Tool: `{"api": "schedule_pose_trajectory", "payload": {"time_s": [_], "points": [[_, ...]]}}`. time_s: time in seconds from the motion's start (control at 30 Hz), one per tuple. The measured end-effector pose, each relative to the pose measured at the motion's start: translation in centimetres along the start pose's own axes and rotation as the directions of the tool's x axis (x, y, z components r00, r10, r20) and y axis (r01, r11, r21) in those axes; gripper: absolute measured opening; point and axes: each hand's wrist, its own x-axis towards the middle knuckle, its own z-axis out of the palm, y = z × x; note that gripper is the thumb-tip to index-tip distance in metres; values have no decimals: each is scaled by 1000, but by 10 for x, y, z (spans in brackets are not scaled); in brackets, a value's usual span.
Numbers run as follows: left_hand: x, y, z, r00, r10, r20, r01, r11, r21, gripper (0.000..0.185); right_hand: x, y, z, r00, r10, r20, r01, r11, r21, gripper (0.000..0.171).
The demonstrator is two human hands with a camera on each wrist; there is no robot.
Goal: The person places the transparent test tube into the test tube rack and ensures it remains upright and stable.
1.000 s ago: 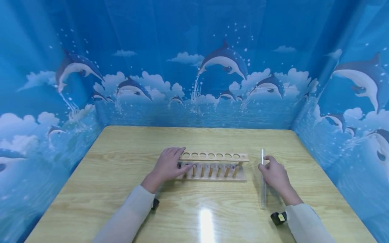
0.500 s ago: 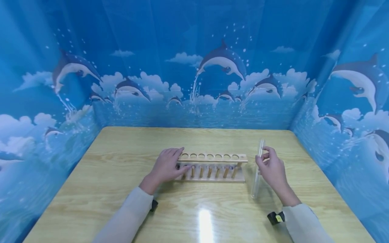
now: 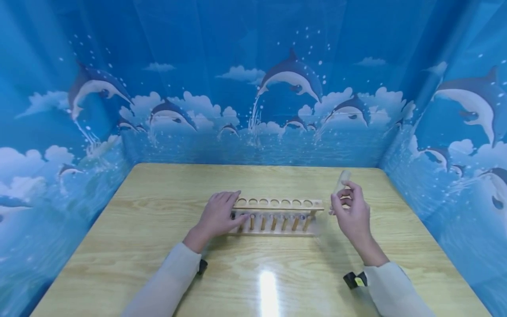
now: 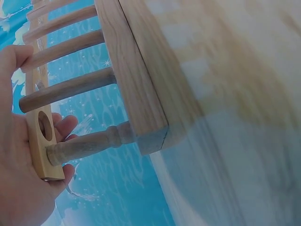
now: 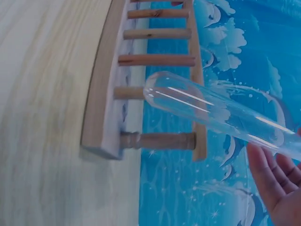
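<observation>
1. Right hand point(image 3: 352, 215) pinched a clear tube point(image 5: 221, 115) in its fingertips, lifted off the table point(image 3: 158, 246), at about 3 o'clock from the rack point(image 3: 277, 215)
2. Tube's long axis was tilted: open mouth up and away toward 12 o'clock above the fingers, rounded bottom down and toward 9 o'clock, aimed at the rack's right end; the right wrist view showed that bottom near the end post, not touching it
3. Left hand point(image 3: 219, 215) rested on the rack's left end, fingers wrapped loosely over the holed top bar point(image 4: 40, 141), thumb side on the pegs; it held the rack, nothing else
4. Rack lay with its length 9 to 3 o'clock, all holes unfilled as far as could be seen
5. Right hand was the nearer one to the right-end holes; tube sat above the top bar's level, just beside it, well apart from the left hand
</observation>
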Motion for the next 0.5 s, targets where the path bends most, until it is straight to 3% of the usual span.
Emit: {"api": "schedule_pose_trajectory", "payload": {"time_s": [0.2, 0.4, 0.5], "points": [[-1, 0, 1, 1000, 6, -8, -6, 1000, -5, 82, 1, -21, 4, 991, -116, -62, 121, 988, 91, 41], [0, 1, 1, 1000, 5, -6, -5, 1000, 5, 81, 3, -53, 6, 969, -211, -129, 223, 971, 86, 38], [0, 1, 1, 1000, 0, -2, 0, 1000, 9, 81, 5, -47, 9, 965, -216, -150, 233, 967, 107, 39]]}}
